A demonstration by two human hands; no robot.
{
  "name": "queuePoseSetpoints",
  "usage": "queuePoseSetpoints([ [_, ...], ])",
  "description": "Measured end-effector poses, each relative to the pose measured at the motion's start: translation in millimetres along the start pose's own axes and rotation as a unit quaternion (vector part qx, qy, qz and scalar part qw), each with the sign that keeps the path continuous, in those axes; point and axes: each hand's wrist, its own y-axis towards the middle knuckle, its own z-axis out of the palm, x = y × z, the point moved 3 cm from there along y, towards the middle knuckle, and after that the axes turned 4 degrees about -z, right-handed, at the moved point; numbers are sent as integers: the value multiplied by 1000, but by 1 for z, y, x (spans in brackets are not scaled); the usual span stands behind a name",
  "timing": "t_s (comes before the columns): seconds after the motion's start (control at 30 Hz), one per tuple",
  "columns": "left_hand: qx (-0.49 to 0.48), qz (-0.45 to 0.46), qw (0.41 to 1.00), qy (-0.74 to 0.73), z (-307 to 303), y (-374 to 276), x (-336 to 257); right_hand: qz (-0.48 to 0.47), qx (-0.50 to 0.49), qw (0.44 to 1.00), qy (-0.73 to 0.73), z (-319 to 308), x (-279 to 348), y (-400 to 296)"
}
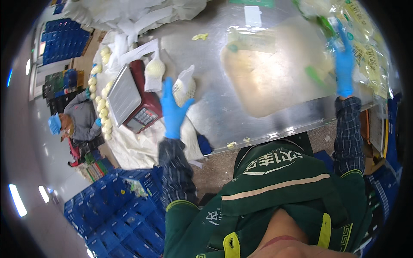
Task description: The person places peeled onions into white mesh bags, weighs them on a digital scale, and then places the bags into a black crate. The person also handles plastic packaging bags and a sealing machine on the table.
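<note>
My left hand point(174, 111), in a blue glove, holds nothing; its thumb and fingers are spread above the metal table. Just beside its fingers lies a pale round piece of produce in a white foam net point(184, 87). A second netted piece point(155, 68) rests against a dark red weighing scale point(145, 111) with a metal pan point(125, 95). Over at the right, my right hand point(344, 66), also gloved in blue, is stretched out at a pile of clear printed plastic bags point(367, 58). Its grip cannot be made out. A blurred, translucent sheet-like patch lies left of it.
A row of pale round produce point(102, 113) lines the table's far left side, where a person in a blue cap point(80, 119) works. White foam sleeves point(138, 16) are heaped at the back. Blue crates point(119, 209) stand at lower left. The metal table's front edge point(274, 132) faces me.
</note>
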Motion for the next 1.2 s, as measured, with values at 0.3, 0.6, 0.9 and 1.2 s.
queuePoseSetpoints([
  [0.3, 85, -209, 971, 86, 56, 31, 16, 72, 188, 886, -418, 59, -25, -2],
  [0.6, -44, 127, 990, -51, 27, 58, -130, 377, 255, 861, 228, 73, 26, -94],
  [0.9, 126, 144, 963, -188, 63, 69, -142, 418, 165, 806, 385, 63, 19, -138],
  [1.2, 308, -150, 891, -299, 131, 59, -106, 425, 216, 732, 487, 151, 78, -143],
])
